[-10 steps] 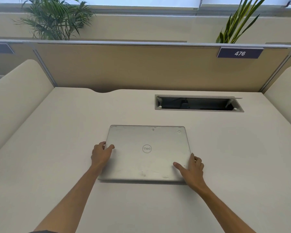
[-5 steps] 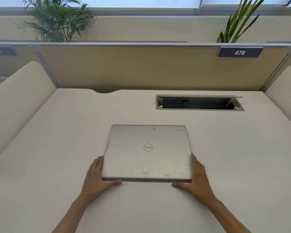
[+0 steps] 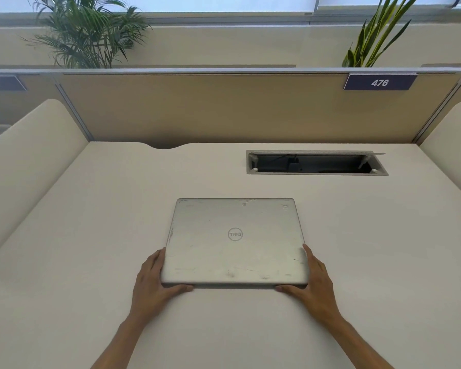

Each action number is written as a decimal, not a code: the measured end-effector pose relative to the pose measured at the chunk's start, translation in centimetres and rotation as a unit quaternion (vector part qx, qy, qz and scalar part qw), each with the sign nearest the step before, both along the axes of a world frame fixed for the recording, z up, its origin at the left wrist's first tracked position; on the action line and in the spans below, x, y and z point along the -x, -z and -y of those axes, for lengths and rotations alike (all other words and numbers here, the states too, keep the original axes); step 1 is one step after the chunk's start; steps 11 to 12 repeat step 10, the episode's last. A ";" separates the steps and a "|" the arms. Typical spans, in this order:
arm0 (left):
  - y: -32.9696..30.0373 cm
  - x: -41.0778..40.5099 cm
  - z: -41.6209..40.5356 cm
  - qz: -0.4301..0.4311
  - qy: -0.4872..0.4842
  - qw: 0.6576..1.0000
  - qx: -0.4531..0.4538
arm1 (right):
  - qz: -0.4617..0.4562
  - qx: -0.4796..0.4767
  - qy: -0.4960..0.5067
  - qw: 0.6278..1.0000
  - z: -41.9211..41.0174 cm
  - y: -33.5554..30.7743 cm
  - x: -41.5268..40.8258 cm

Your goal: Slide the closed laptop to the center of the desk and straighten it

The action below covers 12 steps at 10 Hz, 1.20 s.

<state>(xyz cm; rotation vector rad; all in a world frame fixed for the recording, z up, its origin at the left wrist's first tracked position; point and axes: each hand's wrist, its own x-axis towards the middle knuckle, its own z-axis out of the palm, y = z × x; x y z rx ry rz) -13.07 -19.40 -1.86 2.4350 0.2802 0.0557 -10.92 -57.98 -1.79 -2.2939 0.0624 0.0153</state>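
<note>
A closed silver laptop (image 3: pixel 234 241) with a round logo lies flat near the middle of the cream desk (image 3: pixel 370 249), its edges roughly parallel to the back partition. My left hand (image 3: pixel 155 283) cups its near left corner, fingers along the left side and thumb along the front edge. At the near right corner my right hand (image 3: pixel 312 283) does the same, thumb under the front edge. Both hands press against the laptop's sides.
An open cable tray slot (image 3: pixel 316 163) is cut into the desk behind and right of the laptop. A tan partition (image 3: pixel 224 107) with a "476" label (image 3: pixel 379 82) closes the back. Cream side panels (image 3: pixel 24 161) flank the desk. Plants (image 3: pixel 85 33) stand beyond.
My hands left the lid's top and moved to the laptop's near corners, gripping its sides. The laptop itself has barely shifted since half a second ago.
</note>
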 end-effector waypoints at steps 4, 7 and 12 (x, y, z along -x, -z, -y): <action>0.0 -0.1 0.0 -0.028 0.000 0.999 -0.018 | 0.006 0.025 -0.005 1.000 0.1 0.3 -0.1; -0.1 0.2 -0.1 -0.034 0.031 0.998 -0.032 | -0.014 0.036 -0.030 0.999 0.0 -0.2 -0.1; -3.6 -2.2 -1.4 -0.076 0.090 0.991 -0.062 | -0.082 0.204 -0.078 0.972 -0.5 -4.8 -2.7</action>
